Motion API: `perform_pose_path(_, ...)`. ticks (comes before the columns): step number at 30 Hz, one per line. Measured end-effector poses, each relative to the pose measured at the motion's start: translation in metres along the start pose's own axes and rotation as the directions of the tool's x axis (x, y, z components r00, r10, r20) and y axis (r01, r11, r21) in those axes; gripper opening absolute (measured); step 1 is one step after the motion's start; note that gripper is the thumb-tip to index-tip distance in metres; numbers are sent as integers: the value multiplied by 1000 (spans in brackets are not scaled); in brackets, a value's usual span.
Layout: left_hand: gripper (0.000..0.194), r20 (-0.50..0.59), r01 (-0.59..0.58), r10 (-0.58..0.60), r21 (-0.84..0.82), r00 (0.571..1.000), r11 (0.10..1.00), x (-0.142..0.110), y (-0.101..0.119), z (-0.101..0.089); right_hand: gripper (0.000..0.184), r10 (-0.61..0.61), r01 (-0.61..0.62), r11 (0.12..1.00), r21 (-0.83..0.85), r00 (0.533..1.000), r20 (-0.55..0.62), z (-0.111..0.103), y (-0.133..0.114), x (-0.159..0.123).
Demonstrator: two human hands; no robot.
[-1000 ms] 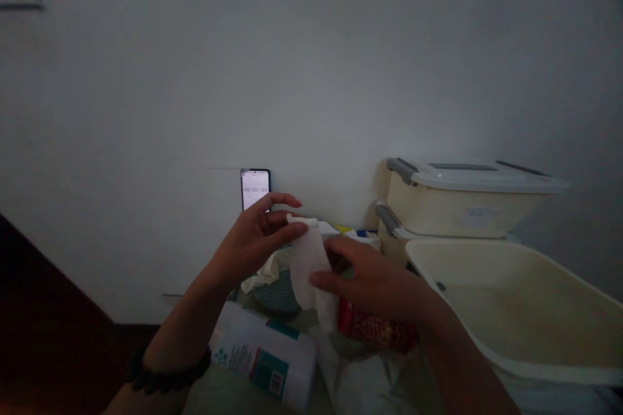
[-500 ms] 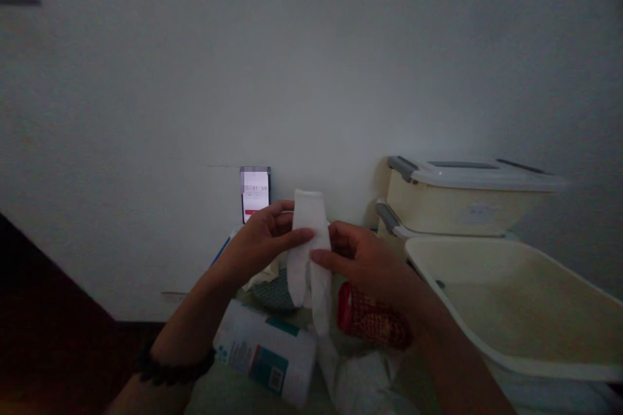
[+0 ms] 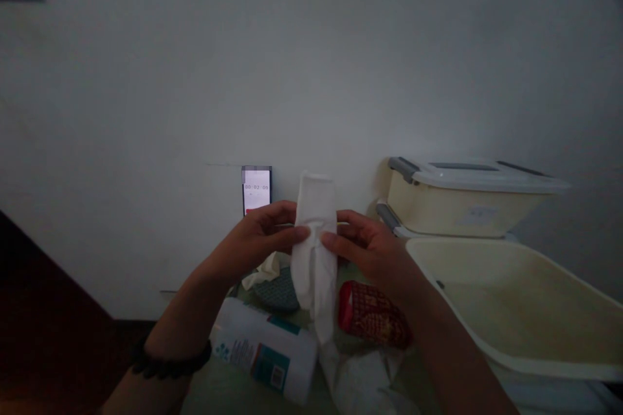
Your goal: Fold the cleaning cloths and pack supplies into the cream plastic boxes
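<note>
A pair of white socks (image 3: 314, 272) hangs upright in front of me, cuffs at the top and the feet drooping below. My left hand (image 3: 270, 230) pinches the left edge, thumb on the front and fingers behind. On the opposite edge, my right hand (image 3: 363, 240) grips in the same way. Both thumbs press just below the cuffs, close to each other. Under the socks lie a red patterned item (image 3: 372, 314) to the right and a grey-green textured item (image 3: 277, 290) to the left, partly covered by a cream cloth (image 3: 267, 270).
A white bottle (image 3: 265, 350) with a teal label lies on its side. Beside it is a crumpled white item (image 3: 367, 379). A phone (image 3: 257, 189) showing a timer stands against the wall. At right are a lidded cream box (image 3: 448, 207) and an open basin (image 3: 516, 356).
Both hands have lifted the socks slightly and shifted them a little right. My right thumb has moved up, nearly level with the left one.
</note>
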State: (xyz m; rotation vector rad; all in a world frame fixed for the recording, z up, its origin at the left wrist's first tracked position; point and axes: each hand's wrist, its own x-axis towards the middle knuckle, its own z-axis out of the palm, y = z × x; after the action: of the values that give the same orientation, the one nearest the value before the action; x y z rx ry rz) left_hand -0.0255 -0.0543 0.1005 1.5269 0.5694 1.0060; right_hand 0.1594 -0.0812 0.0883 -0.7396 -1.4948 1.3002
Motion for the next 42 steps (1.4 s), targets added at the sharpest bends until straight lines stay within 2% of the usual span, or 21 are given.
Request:
perform_pose_path(3,16,-38,-11,9,-44,999,999,0,-1,1,19,-52,54,997,54,998,-33,1,0,1)
perform_pose_path(8,28,-51,38,-38,-5,998,999,0,1,1,15,-40,53,994,98,991,-128,0,-1,2)
perform_pose_path(14,19,-135,23,-25,-20,991,1000,1,0,2,24,11,-11,1000,28,1000,7,-4,-2,0)
perform_pose_path(17,16,-157,9,-15,-35,987,999,1,0,2,27,30,-30,996,82,1000,0,-4,-2,0)
perform_pose_path(19,14,-154,-33,25,-49,988,998,0,0,2,26,33,-29,989,148,999,-29,-3,-1,1)
perform_pose_path(23,11,-124,-150,145,-25,982,988,0,0,0,14,11,1,974,228,999,-52,0,1,2)
perform_pose_path(30,6,-15,-297,298,36,955,954,0,1,-4,4,-14,17,976,216,1000,-14,0,3,1)
perform_pose_path(34,6,-78,-275,281,77,957,958,-1,6,-2,19,-15,0,981,196,997,74,1,2,1)
perform_pose_path(37,14,-160,-218,228,78,961,973,-1,10,5,28,-15,1,986,166,997,82,2,2,1)
perform_pose_path(39,18,-215,-184,193,63,957,981,-1,11,9,28,-38,32,989,141,998,41,4,3,2)
perform_pose_path(42,17,-256,-171,178,52,950,984,-1,11,13,25,-120,127,989,77,988,-96,6,5,3)
